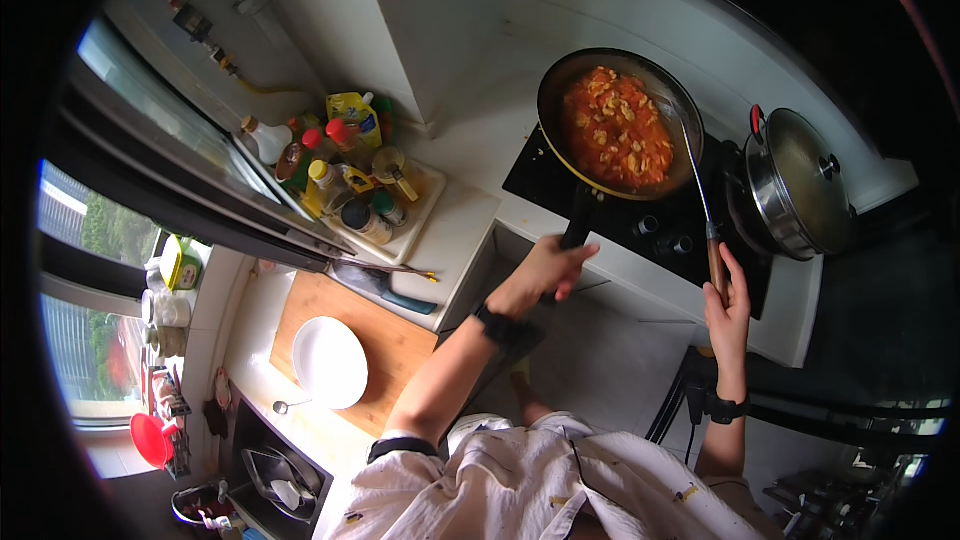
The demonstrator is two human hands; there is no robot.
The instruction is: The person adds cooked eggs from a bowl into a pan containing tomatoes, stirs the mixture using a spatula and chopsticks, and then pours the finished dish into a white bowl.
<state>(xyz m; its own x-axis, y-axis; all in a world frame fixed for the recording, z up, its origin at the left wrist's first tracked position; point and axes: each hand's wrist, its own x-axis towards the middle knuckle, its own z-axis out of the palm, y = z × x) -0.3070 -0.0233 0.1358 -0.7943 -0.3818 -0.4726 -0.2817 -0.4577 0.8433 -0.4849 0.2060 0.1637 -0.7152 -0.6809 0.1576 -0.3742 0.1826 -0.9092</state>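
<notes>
My left hand (546, 270) is wrapped around the black handle (579, 217) of a frying pan (551, 109). The pan is tilted above the black cooktop (536, 172). Chunky red food with pale yellow pieces, which looks like tomato and egg (619, 127), covers much of the pan's base. In my right hand (729, 307) is the wooden handle of a metal spatula (699, 184). Its head rests inside the pan, at the right of the food. A white plate (330, 362) lies on a wooden cutting board (401, 330) to my left.
A lidded steel pot (780, 195) stands on the cooktop's right side. Several bottles crowd a white tray (420, 229) by the window. A knife (394, 296) lies near the board, beside chopsticks (412, 271). A spoon (282, 407) is near the plate, above the sink (255, 427).
</notes>
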